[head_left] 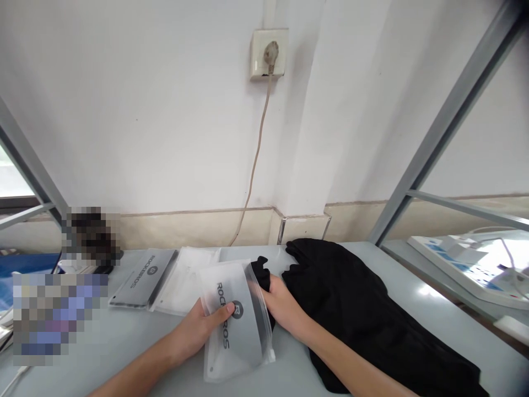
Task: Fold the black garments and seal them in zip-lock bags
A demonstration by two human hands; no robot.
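Observation:
My left hand point(202, 328) grips a translucent ROCKBROS zip bag point(233, 358) by its side, with the thumb across the printed front. The bag's slider end faces right, toward my other hand. At that opening, my right hand point(281, 303) is closed on a small piece of black fabric point(260, 270), its fingertips partly hidden behind the clear plastic. How far the fabric sits inside the bag I cannot tell. Beside my right forearm lies a large heap of black cloth point(355, 309).
Behind the held bag lie a filled ROCKBROS bag point(144, 278) and clear bags point(185, 278) on the grey table point(136, 336). Blurred items stand at the left. A plugged cord point(258, 149) hangs down the wall. Metal frame posts point(438, 138) flank the table; power strips point(467, 264) lie at right.

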